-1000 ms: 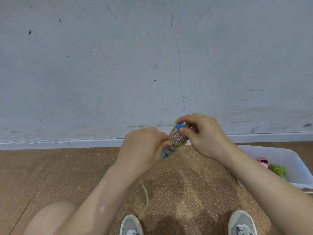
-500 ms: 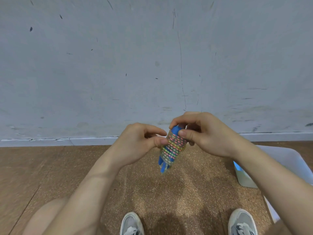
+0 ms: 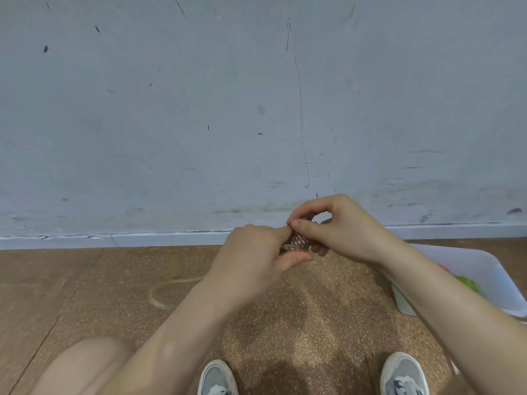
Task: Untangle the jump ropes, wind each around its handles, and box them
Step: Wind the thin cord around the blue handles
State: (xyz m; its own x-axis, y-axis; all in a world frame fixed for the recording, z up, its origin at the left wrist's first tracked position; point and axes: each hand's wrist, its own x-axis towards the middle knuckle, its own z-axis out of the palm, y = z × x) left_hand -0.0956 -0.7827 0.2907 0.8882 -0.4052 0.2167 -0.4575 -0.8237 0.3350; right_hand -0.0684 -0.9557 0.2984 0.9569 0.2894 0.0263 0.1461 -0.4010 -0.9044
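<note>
Both the left hand [image 3: 251,252] and right hand [image 3: 342,226] are gripping the wound jump rope [image 3: 298,240] between them. Its loose tail [image 3: 159,292] is looping near left; white box [image 3: 484,269] is sitting right.

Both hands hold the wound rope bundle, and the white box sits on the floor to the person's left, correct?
No: the head view shows the white box on the floor to the person's right. The left hand and right hand do both hold the wound rope bundle.

Head-worn view, angled forward and down, wall close ahead
</note>
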